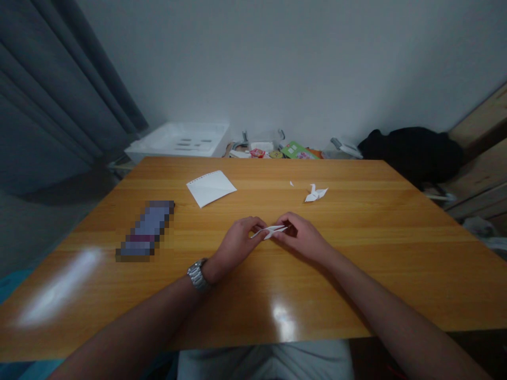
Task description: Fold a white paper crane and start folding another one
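Both hands meet over the middle of the glossy orange-brown wooden table [356,274], working one small narrow folded piece of white paper [270,230]. Left hand [236,244] pinches the paper's left end between thumb and fingertips, grip closed on it; silver metal wristwatch [197,275] on that wrist. Right hand [301,237] pinches the right end, fingers curled in, grip also closed on the paper. The paper sits between the two hands, held just above the table or maybe touching it, hard to tell at this size; it looks like a long pointed flap shape.

Further back on the table, left of centre: a flat white square sheet of paper with a perforated edge [210,187], lying free, well apart from the hands. Back right of the hands: a small finished white folded paper figure [316,193], near a tiny white paper scrap [291,183]. Left side of the table: a pixelated purple-grey oblong object [146,230], well apart from the left hand.

Behind the table's far edge: a white plastic tray [180,140] at left, a clutter of small colourful packets [277,151] in the middle, a black cloth bundle [412,150] at right. Grey curtain [47,95] at far left, plain pale wall [277,63] behind
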